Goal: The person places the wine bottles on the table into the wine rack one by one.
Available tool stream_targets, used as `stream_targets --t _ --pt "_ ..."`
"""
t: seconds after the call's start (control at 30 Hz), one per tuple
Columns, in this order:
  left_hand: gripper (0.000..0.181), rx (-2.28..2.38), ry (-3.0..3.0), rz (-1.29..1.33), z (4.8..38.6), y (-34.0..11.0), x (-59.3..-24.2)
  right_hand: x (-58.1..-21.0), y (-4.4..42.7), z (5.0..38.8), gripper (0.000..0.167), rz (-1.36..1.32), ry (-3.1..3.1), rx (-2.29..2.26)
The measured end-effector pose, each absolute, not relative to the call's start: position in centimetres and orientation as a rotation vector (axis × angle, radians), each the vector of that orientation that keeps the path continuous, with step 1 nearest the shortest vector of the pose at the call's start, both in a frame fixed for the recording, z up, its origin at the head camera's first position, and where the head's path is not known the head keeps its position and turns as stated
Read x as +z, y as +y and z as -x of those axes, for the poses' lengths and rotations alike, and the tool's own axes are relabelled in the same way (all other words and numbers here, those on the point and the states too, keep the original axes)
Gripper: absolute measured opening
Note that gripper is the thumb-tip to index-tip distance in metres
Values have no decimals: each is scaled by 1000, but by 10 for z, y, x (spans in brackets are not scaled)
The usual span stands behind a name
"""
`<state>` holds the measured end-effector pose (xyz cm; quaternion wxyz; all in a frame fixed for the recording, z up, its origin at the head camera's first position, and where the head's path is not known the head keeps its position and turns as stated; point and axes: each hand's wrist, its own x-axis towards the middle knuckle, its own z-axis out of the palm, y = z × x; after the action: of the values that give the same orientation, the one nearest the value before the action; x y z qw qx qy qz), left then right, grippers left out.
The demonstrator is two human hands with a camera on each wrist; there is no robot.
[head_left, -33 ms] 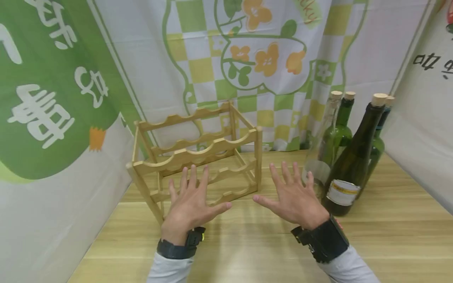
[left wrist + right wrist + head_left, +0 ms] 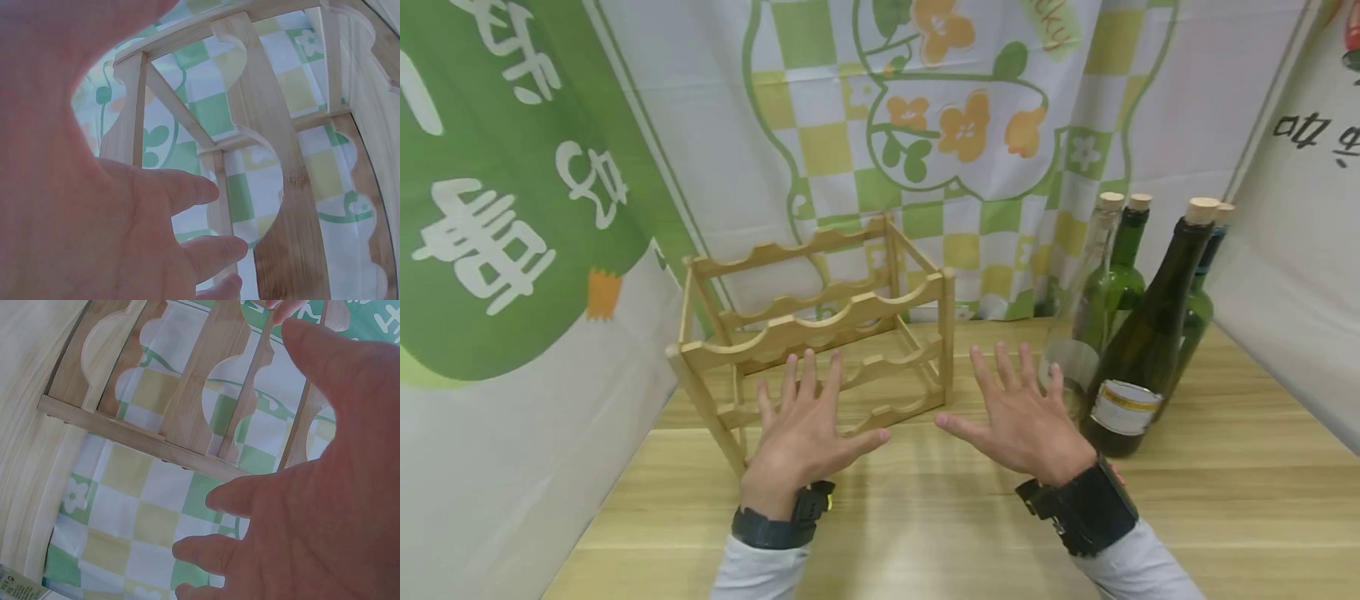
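A wooden wine rack (image 2: 861, 310) with scalloped rails stands on the left of the table. My left hand (image 2: 805, 437) is spread in front of it, palm down, holding nothing; its fingertips overlap the lower rails in the head view, and contact cannot be told. To the right of the rack, my right hand (image 2: 1026, 425) is likewise spread with nothing in it. Beyond its little finger stand corked bottles: a clear one (image 2: 1067, 362), a green one (image 2: 1120, 287), a dark one (image 2: 1142, 342) with a white label, and another green one (image 2: 1197, 312) partly hidden behind it.
The wood-grain table (image 2: 917, 517) extends in front of both hands. Behind it hangs a checked, flowered curtain (image 2: 943, 217). A green and white cloth (image 2: 647, 333) closes the left side, and a white cloth (image 2: 1285, 250) the right.
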<state>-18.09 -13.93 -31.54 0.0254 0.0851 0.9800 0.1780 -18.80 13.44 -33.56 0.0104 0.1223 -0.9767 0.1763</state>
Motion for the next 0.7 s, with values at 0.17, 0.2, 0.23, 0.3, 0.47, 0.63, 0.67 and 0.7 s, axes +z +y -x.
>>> stream_targets --t 0.17,0.2,0.23,0.3,0.47,0.63,0.67,0.7 --pt "118 555 3031 -274 180 -141 -316 -337 134 188 102 -388 -3041 559" --pt "118 556 3029 -273 180 -142 -316 -337 133 188 101 -393 -3038 562" --pt "117 563 3027 -272 179 -142 -316 -338 133 187 101 -395 -3037 562" --pt "117 577 3026 -268 177 -143 -316 -338 132 187 101 -404 -3034 571" --pt "119 618 3020 -276 173 -143 -315 -337 133 187 101 -415 -3032 556" --pt "114 647 3030 -344 166 -144 -304 -337 136 186 101 -419 -3016 559" --pt "112 657 3039 -372 162 -145 -300 -336 137 186 101 -420 -3012 564" --pt "109 666 3051 -404 159 -146 -296 -336 137 186 101 -420 -3010 571"
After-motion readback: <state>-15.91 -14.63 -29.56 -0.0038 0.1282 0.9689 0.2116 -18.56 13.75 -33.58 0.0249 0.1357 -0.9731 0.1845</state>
